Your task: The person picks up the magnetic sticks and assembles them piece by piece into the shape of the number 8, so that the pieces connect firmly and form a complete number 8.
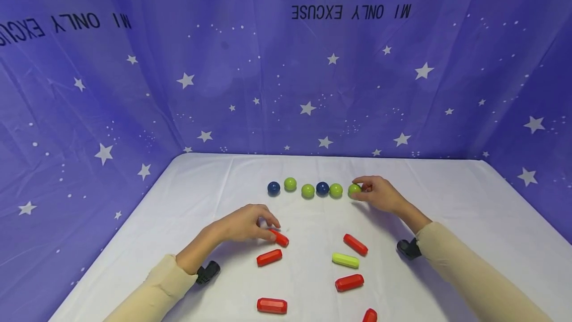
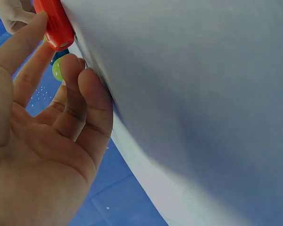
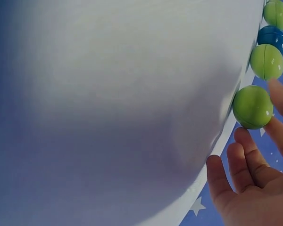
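Note:
In the head view my left hand (image 1: pixel 248 222) is at a short red faceted rod (image 1: pixel 281 238) on the white table. Thumb and index finger pinch that red rod (image 2: pixel 56 26) in the left wrist view, while the other fingers curl loosely near the cloth. My right hand (image 1: pixel 379 194) is at the right end of a row of balls, holding a glossy green ball (image 1: pixel 354 191) between thumb and index finger. In the right wrist view the green ball (image 3: pixel 253 107) rests at the table surface, the remaining fingers spread below it.
Leftward along the row are green balls (image 1: pixel 336 191) and dark blue balls (image 1: pixel 322 189). Several more red rods (image 1: pixel 269 258) lie nearer on the table (image 1: pixel 214 188), with a yellow-green rod (image 1: pixel 345 260) at right. A purple starry curtain (image 1: pixel 268 63) surrounds the table's back and sides.

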Motion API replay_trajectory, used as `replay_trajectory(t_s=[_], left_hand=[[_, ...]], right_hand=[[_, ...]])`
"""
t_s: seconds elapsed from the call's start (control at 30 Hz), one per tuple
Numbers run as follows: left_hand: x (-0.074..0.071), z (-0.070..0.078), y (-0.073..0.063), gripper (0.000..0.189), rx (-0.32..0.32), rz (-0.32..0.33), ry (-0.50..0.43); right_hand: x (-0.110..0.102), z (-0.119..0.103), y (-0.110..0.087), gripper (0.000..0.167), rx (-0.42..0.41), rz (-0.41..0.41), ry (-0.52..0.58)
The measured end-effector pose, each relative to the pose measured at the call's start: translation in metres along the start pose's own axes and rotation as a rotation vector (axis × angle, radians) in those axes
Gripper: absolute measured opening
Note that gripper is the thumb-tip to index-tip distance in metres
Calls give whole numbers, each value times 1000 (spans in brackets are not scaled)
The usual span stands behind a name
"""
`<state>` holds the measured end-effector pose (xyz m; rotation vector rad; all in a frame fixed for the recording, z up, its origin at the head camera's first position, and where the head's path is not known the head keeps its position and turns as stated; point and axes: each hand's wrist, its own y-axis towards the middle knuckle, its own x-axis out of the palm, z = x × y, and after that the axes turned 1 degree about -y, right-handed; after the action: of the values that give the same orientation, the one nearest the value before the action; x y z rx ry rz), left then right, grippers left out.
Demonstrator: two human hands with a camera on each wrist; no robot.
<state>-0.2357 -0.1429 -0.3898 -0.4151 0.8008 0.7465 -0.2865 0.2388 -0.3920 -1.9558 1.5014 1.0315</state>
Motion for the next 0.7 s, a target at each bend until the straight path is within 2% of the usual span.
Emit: replay_trajectory(t_s=[0.33,0.7], left_hand=[[2,0,0,14,-11,20,23],[2,1,1,9,-17,16,-40]], right_hand=[[-1,-2,-3,35,-12,28,-18],[0,0,-3,32,-23,39,-23]])
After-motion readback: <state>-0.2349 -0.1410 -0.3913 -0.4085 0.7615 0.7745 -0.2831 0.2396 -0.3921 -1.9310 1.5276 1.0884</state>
